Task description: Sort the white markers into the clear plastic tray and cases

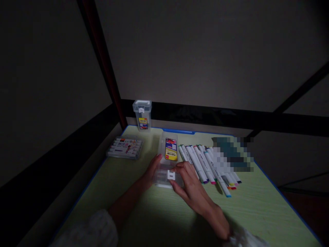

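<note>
A clear plastic marker case (162, 151) with a yellow, red and blue label lies on its side on the table, its lid end toward me. My left hand (151, 171) is closed round the left edge of the case, the fingers partly hidden. Over the lid end, my right hand (190, 185) pinches about the white latch (171, 175), with the thumb below it and the forefinger above. Just right of the case lies a row of white markers (199, 164) with coloured ends. One marker with light blue ends (218, 175) juts nearer to me than the others.
A second clear case (143, 115) stands upright with its lid on at the far left corner. Left of my hands lies a flat pack of markers (125, 148). The pale green table (246, 212) has a blue edge. A pixelated patch (232, 154) hides something at right.
</note>
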`<state>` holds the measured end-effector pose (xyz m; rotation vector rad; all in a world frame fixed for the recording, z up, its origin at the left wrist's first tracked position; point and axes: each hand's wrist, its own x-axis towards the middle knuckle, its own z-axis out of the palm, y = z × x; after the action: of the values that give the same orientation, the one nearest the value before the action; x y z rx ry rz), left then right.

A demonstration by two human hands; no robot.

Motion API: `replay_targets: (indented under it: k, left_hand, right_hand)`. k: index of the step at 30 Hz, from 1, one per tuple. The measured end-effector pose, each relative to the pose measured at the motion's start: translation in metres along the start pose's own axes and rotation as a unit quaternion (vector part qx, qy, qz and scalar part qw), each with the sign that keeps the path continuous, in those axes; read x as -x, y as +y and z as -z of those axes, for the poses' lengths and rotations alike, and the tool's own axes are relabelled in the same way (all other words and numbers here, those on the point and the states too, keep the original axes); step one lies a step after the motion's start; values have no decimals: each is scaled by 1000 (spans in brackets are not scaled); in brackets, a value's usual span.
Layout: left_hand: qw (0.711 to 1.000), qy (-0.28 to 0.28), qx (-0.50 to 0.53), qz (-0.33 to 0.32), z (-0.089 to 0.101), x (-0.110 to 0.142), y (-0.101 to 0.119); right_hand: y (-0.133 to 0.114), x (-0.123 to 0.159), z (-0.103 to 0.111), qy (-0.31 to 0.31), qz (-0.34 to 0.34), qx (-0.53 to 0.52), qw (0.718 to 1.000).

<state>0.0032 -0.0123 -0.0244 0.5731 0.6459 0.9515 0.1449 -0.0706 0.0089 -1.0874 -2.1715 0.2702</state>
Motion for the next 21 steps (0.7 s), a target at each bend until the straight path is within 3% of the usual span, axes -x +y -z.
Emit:
replay_targets:
  k: [12, 21]
  left_hand:
    - [999, 17, -1, 32, 8, -4, -3]
    - [999, -15, 13, 38, 10, -5, -1]
  right_hand:
    - [-4, -2, -3, 4, -8, 16, 1000]
    - [-6, -2, -5, 22, -17, -5, 1000]
